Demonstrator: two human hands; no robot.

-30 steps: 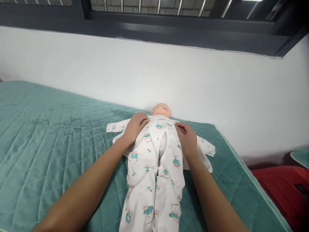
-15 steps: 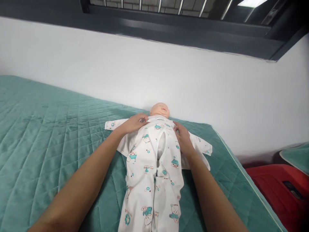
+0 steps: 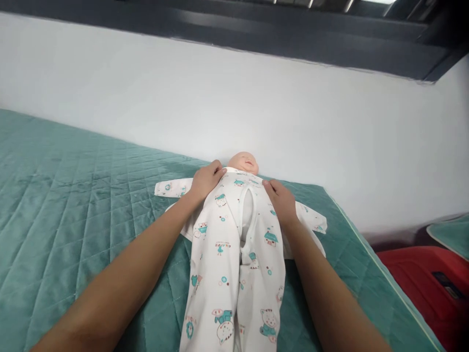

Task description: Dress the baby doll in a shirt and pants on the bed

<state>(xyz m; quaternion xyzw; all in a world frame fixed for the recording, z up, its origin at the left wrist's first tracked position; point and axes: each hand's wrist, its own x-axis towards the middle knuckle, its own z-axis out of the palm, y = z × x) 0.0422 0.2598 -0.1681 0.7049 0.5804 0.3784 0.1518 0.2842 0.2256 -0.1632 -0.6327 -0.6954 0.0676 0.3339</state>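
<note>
A baby doll [image 3: 242,161] lies on its back with its head toward the wall. Over its body are spread white baby pants [image 3: 216,259] printed with animals and houses, with an open slit at the crotch. Under them shows a white printed baby shirt [image 3: 313,220], sleeves stretched out to both sides. My left hand [image 3: 208,182] is closed on the left end of the pants' waistband, close to the doll's head. At the waistband's right end my right hand [image 3: 280,198] pinches the fabric. The doll's torso and legs are covered by the clothes.
A green quilted bed cover [image 3: 91,210] lies beneath everything, its edge running down on the right. Beyond that edge stands a red plastic chair [image 3: 421,278]. Behind the doll rises a white wall [image 3: 183,98] under a dark window frame [image 3: 234,34].
Both hands have closed on the waistband and drawn it slightly up toward the doll's head. The pants look straighter and flatter. The camera view has tilted down a little.
</note>
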